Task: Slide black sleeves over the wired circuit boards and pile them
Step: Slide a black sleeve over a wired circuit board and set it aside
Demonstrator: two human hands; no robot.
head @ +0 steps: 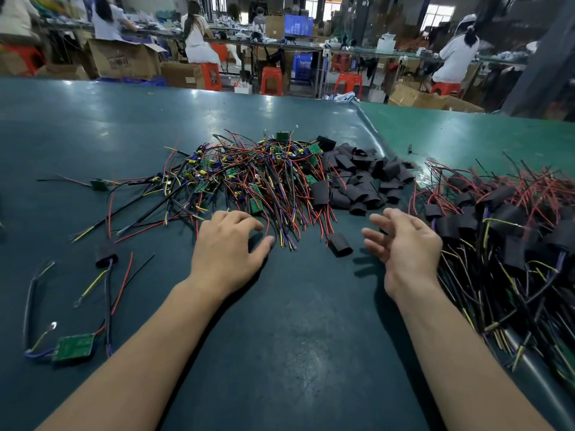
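A tangled heap of green circuit boards with red, black, yellow and blue wires [249, 172] lies mid-table. Right of it sits a heap of loose black sleeves [361, 178]. At the far right is a pile of sleeved boards [504, 231]. One black sleeve [340, 244] lies alone between my hands. My left hand [228, 247] hovers at the near edge of the wire heap, fingers relaxed, thumb near some wire ends, holding nothing. My right hand [404, 241] is spread beside the sleeved pile, empty.
A bare wired board [73, 346] and a sleeved one [105, 253] lie apart at the left on the green table mat [295, 337]. Another stray board [99, 184] sits further left. People work at benches with red stools beyond the table's far edge.
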